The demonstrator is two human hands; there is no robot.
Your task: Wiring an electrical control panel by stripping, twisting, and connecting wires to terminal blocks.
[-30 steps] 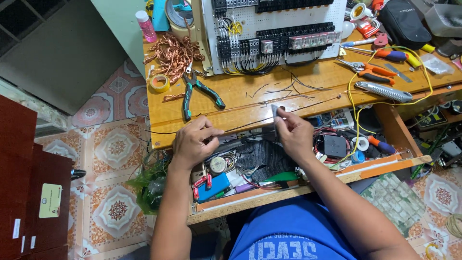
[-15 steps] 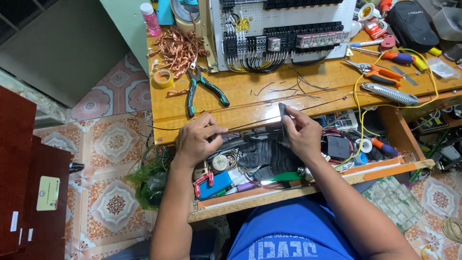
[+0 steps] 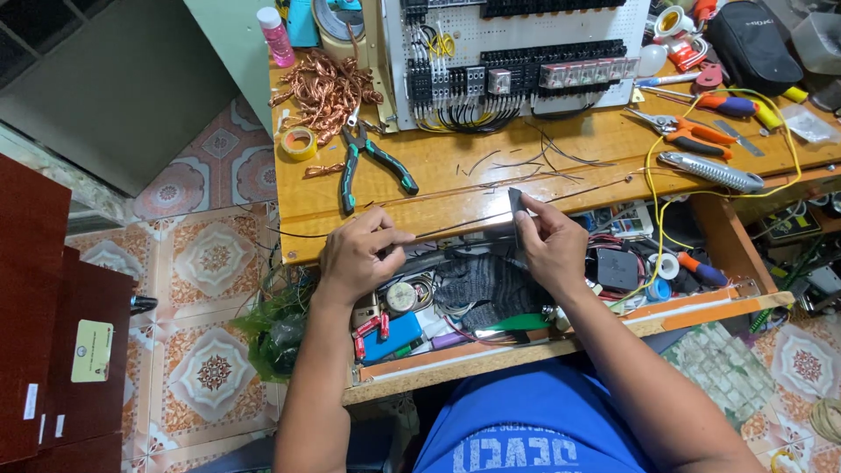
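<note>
Two hands work at the front edge of the wooden table (image 3: 455,197), just above an open drawer (image 3: 561,337) crammed with odds and ends. Her or his left hand (image 3: 355,254) has its fingers pinched shut on a thin dark wire (image 3: 455,226) that runs low across the table's edge toward the right. Over there the right hand (image 3: 552,241) has its fingers closed around a small dark blade-like tool (image 3: 516,203), held upright with its tip against the wire.

Such a wire looks light and springy, thin enough to slip through a loose pinch and to kink if bent sharply; a hold close to the tool, on both sides, would keep it taut, I'd judge.

Farther back lie green-handled pliers (image 3: 372,158), a heap of stripped copper strands (image 3: 324,88), a roll of yellow tape (image 3: 299,143), and a white panel (image 3: 517,44) full of black wiring blocks.
</note>
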